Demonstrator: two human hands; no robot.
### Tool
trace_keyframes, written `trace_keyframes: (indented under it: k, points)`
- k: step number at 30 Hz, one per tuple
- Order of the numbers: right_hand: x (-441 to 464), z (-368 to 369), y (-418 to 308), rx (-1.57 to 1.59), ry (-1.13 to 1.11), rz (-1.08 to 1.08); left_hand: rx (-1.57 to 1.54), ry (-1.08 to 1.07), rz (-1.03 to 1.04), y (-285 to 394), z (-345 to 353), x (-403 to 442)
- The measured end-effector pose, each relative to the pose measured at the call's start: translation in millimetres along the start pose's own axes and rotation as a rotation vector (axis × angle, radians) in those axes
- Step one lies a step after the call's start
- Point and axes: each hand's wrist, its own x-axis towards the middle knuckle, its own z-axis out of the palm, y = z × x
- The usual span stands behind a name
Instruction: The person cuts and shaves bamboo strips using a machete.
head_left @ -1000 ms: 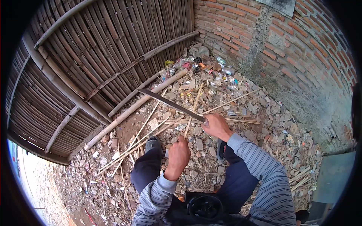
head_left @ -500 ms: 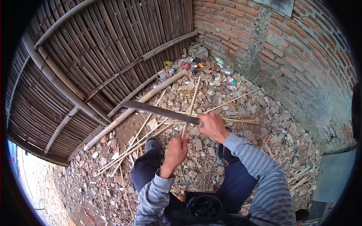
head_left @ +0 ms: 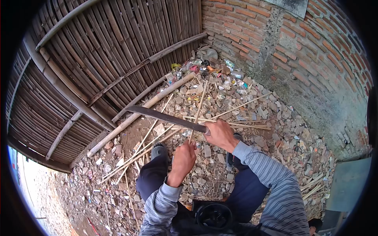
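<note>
My right hand (head_left: pixel 220 133) is wrapped round the handle of a long dark machete (head_left: pixel 165 117), whose blade points left across the view. Closed round the lower end of a thin pale bamboo strip (head_left: pixel 202 100) is my left hand (head_left: pixel 183 159). The strip rises away from me and crosses the blade close to the handle. Below and around the blade, more loose bamboo strips (head_left: pixel 136 159) lie crossed on the rubble. The fingertips of both hands are partly hidden.
A thick bamboo pole (head_left: pixel 126 125) lies along the slatted bamboo wall (head_left: pixel 130 47). A brick wall (head_left: pixel 307 67) stands at the right. Litter (head_left: pixel 208 69) gathers in the corner. Stony rubble surrounds my feet. A grey panel (head_left: pixel 348 185) is at the lower right.
Since the first frame, the machete has swung lower and nearer, its tip moving left and down. My right hand has shifted slightly left. The held strip's far end has moved left.
</note>
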Motion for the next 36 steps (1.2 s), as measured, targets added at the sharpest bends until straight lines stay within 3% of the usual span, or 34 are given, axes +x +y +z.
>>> trace_keyframes:
  k: [5,8,10,12,18,23,25,29,36]
  points:
    - [1,1,4,-0.035,-0.06,-0.053,0.014,0.004,0.027,4,-3,-6]
    - [19,1,33,0.021,0.049,0.055,0.1,-0.03,-0.023,-1,-4,-7]
    - [23,-3,44,0.023,0.169,0.161,0.163,0.033,0.174,-3,-1,-10]
    - [14,-7,43,0.052,0.122,0.203,0.034,-0.023,0.059,0,3,-5]
    - [-10,7,5,-0.016,-0.103,-0.117,-0.008,-0.014,0.007,1,5,-3]
    - [-2,10,16,0.089,-0.064,-0.043,0.204,-0.02,0.017,-3,2,-6]
    - [6,14,26,0.106,-0.034,0.114,0.228,-0.01,-0.003,-2,4,-7]
    - [1,9,23,0.031,-0.038,0.121,0.217,-0.021,-0.046,-1,7,-6]
    - [-3,11,13,0.007,-0.113,-0.079,0.279,-0.006,-0.013,9,5,-10]
